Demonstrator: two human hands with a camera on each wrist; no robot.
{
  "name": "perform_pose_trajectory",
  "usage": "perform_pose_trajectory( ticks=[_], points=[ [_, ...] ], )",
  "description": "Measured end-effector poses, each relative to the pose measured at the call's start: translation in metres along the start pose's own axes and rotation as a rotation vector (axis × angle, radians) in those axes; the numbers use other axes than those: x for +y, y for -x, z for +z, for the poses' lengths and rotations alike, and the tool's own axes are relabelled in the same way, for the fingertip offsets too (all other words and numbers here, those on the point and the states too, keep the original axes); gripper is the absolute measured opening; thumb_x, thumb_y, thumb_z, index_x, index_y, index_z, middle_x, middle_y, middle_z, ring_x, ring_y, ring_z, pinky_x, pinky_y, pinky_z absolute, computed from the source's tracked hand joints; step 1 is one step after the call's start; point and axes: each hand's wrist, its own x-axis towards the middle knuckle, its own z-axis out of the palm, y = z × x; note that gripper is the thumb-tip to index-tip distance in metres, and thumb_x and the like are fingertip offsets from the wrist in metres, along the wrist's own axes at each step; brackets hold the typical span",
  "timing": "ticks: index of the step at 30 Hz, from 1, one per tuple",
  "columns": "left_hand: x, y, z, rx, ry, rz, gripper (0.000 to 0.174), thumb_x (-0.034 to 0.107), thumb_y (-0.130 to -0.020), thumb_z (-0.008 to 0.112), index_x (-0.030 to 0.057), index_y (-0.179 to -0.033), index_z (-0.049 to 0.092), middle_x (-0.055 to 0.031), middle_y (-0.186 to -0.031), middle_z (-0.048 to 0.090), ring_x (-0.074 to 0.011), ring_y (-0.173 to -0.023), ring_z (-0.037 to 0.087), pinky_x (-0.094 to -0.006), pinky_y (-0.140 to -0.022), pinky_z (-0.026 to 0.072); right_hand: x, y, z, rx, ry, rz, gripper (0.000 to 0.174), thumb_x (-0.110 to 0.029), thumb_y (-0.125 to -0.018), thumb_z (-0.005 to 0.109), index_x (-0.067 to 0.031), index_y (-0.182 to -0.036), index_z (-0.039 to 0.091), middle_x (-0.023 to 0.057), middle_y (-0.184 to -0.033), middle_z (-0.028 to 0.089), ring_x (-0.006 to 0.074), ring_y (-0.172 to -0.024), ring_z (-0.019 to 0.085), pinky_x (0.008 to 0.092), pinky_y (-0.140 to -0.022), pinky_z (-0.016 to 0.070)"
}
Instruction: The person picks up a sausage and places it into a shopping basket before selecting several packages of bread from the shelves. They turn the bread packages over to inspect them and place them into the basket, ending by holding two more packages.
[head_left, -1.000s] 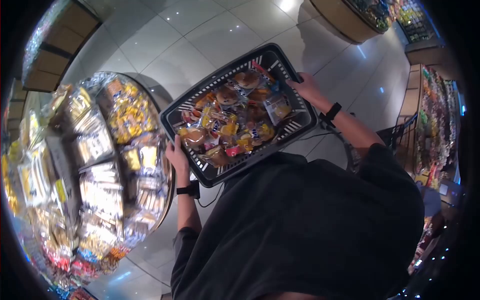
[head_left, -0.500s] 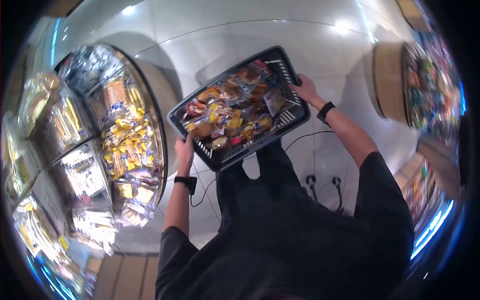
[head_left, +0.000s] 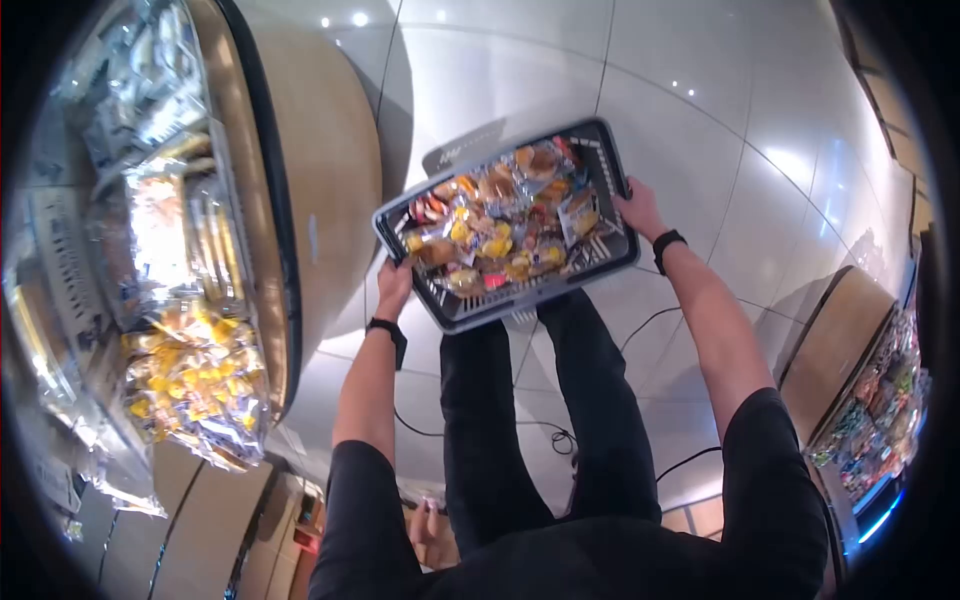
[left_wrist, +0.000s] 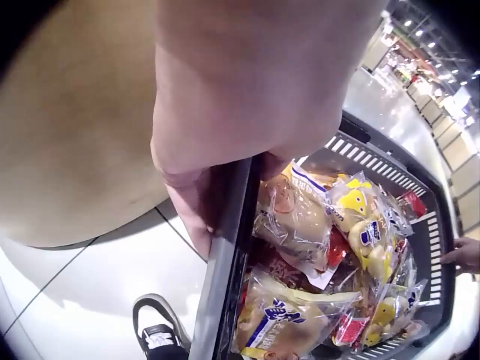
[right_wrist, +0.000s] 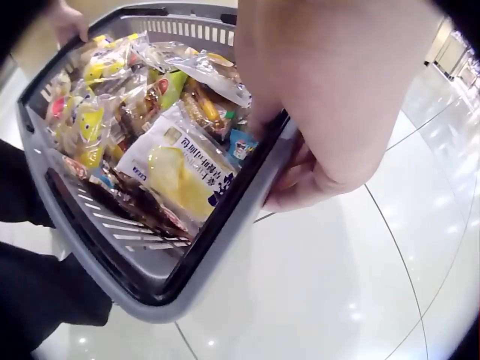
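Note:
A grey shopping basket with a black-edged rim is held out in front of the body, over the floor. My left hand grips its left end; in the left wrist view the fingers curl under the rim. At the opposite end my right hand holds the rim, thumb inside and fingers below it in the right wrist view. Packaged breads and snacks fill the basket, among them a white and yellow bread packet near the right hand and a clear bread bag near the left.
On the left stands a rounded wooden display stacked with wrapped snacks, including a pile of yellow packets. Another wooden stand with colourful goods is at the right. Thin black cables hang near the legs over the tiled floor.
The view has swung as the person moved; the left display now looms closer and the right stand has shifted lower. Both hands keep their hold on the basket, which appears slightly farther right.

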Motion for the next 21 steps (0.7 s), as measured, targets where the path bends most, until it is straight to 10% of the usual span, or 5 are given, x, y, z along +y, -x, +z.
perform_pose_trajectory(
  ticks=[11,14,16,19,21],
  points=[
    [-0.069,-0.064,0.041,-0.07,0.184,-0.172,0.046,0.032,-0.088,0.063,-0.0048,-0.114,0.061,-0.0257,-0.098,0.071,-0.0399,-0.092,0.069,-0.0441,-0.083,0.0512,0.003,-0.051,0.058,-0.104,0.071,0.001,0.038,-0.024,-0.084,0.072,0.0054,-0.105,0.06,0.0266,-0.087,0.066,0.0443,-0.085,0.065,0.0481,-0.076,0.0508],
    [-0.056,-0.042,0.037,0.08,0.053,-0.085,0.051,0.031,-0.087,0.067,-0.0073,-0.118,0.055,-0.0259,-0.105,0.067,-0.0402,-0.096,0.064,-0.0452,-0.087,0.0488,-0.027,-0.028,0.062,0.017,0.186,0.012,0.035,-0.021,-0.083,0.071,0.0025,-0.106,0.061,0.0239,-0.095,0.066,0.0407,-0.092,0.064,0.0482,-0.083,0.0492],
    [-0.028,-0.008,0.032,0.419,-0.14,0.174,0.047,0.016,-0.082,0.068,-0.0044,-0.122,0.052,-0.0225,-0.113,0.055,-0.041,-0.108,0.054,-0.0467,-0.094,0.043,-0.071,-0.004,0.072,0.567,0.299,-0.296,0.033,-0.015,-0.08,0.069,-0.001,-0.109,0.06,0.0203,-0.105,0.063,0.0388,-0.102,0.059,0.0482,-0.091,0.0453],
    [-0.014,0.005,0.033,0.446,-0.235,0.385,0.049,0.005,-0.078,0.064,-0.0017,-0.125,0.05,-0.0189,-0.112,0.053,-0.0388,-0.113,0.05,-0.0483,-0.1,0.0396,-0.109,0.034,0.107,0.117,0.124,-0.412,0.045,-0.015,-0.078,0.071,-0.0008,-0.118,0.056,0.0185,-0.11,0.059,0.0378,-0.106,0.055,0.0465,-0.095,0.0418],
    [-0.005,0.008,0.041,0.077,-0.349,0.561,0.061,0.005,-0.078,0.068,-0.002,-0.133,0.044,-0.0177,-0.122,0.053,-0.0367,-0.116,0.05,-0.0466,-0.101,0.0404,-0.132,0.05,0.137,0.014,0.086,-0.49,0.053,-0.02,-0.077,0.074,0.0002,-0.121,0.054,0.0175,-0.112,0.058,0.0367,-0.108,0.053,0.0459,-0.096,0.0409]
  ],
)
